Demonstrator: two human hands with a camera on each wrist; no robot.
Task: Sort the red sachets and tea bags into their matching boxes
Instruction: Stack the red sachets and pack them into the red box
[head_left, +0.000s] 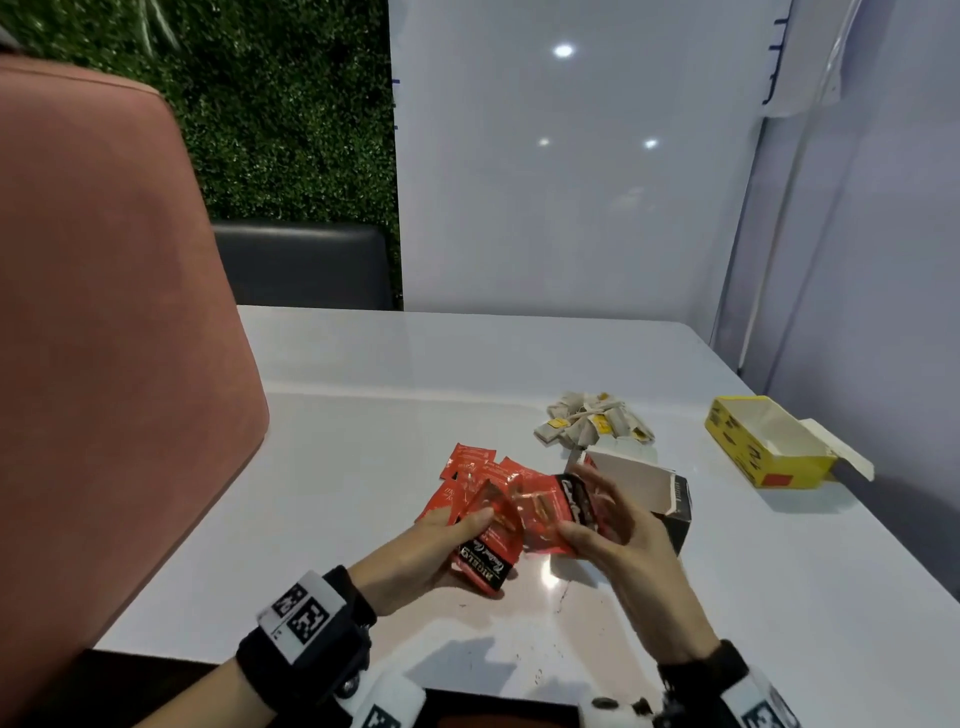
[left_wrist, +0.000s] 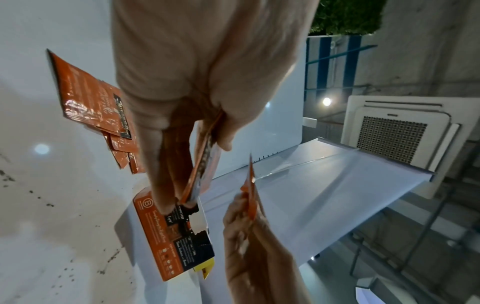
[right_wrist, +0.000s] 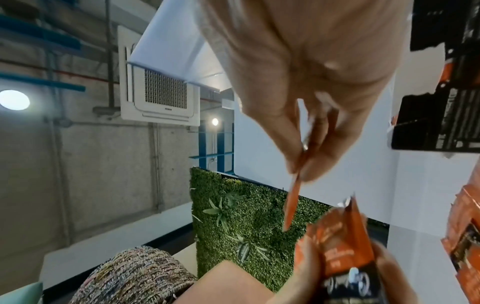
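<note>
The step in hand looks like gathering the red sachets into one squared bundle before they go into the red-and-black box (head_left: 644, 499); to do it well, I would line up the edges of each new sachet with those already held, keep the black bands at the same end, and only then slide the bundle into the box's open mouth, since a fanned stack would likely snag on the flap; the left hand (head_left: 441, 551) is closed around a small stack of red sachets (head_left: 488, 545), thumb on top and fingers beneath; the right hand (head_left: 608, 525) pinches a single red sachet (head_left: 545, 519) by its edge between thumb and fingertips, held just beside the stack above the worktop (head_left: 363, 467); more loose sachets (head_left: 467, 467) lie on the worktop just beyond the hands; the red-and-black box lies open right behind the right hand; the tea bags (head_left: 592, 421) sit in a heap farther back, untouched, and the open yellow box (head_left: 763, 441) stands well apart to the right
</note>
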